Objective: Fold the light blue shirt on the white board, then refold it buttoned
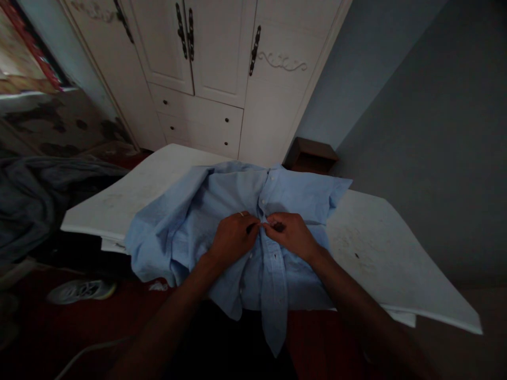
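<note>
A light blue button-up shirt lies front-up on a white board, collar away from me, its lower end hanging over the near edge. My left hand pinches the left side of the shirt's button strip, a ring on one finger. My right hand pinches the right side of the strip. Both sets of fingertips meet at the middle of the shirt's chest. Small white buttons run down the strip above and below my hands.
A white wardrobe with dark handles and drawers stands behind the board. A small brown box sits by the grey wall. Dark grey cloth is heaped at the left. A shoe lies on the red floor.
</note>
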The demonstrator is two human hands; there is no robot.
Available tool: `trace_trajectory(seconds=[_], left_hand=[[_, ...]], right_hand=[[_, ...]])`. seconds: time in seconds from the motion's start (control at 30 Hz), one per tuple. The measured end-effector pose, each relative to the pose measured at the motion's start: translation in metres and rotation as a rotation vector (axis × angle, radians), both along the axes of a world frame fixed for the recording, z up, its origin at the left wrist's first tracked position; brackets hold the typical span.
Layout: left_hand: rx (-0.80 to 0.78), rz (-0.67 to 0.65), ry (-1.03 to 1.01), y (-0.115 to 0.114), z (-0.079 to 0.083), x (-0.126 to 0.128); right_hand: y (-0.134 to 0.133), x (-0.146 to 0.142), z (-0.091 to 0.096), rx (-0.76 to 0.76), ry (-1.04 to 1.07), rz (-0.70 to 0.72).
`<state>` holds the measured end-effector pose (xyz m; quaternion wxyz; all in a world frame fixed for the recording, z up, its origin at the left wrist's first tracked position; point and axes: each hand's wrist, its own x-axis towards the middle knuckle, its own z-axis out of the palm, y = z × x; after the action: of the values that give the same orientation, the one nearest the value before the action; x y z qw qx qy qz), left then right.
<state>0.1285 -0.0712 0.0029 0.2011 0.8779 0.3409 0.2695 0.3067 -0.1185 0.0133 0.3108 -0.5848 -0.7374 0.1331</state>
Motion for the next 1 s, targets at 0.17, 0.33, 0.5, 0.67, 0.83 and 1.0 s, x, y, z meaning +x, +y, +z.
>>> trace_trajectory(seconds=[0.17, 0.33, 0.5, 0.67, 0.83, 1.0], left_hand=[[0.0, -0.016, -0.019, 0.001, -0.002, -0.001], [-0.009, -0.04, -0.073, 0.001, -0.001, -0.002], [-0.053, -0.069, -0.11, 0.003, -0.002, -0.002], [-0.111, -0.071, -0.145, 0.006, 0.0, -0.001], [-0.194, -0.062, -0.148, 0.008, 0.002, -0.001], [-0.199, -0.06, -0.116, 0.01, 0.001, -0.003]], right_hand=[[-0.002, 0.005, 0.001, 0.009, 0.0, 0.048], [-0.004, 0.008, 0.003, -0.081, 0.113, 0.034], [-0.003, 0.009, 0.0, -0.108, 0.17, 0.016], [-0.001, 0.006, -0.003, -0.152, 0.259, 0.018], [0.0, 0.005, -0.006, -0.158, 0.271, 0.009], [0.001, 0.004, -0.008, -0.106, 0.207, -0.007]])
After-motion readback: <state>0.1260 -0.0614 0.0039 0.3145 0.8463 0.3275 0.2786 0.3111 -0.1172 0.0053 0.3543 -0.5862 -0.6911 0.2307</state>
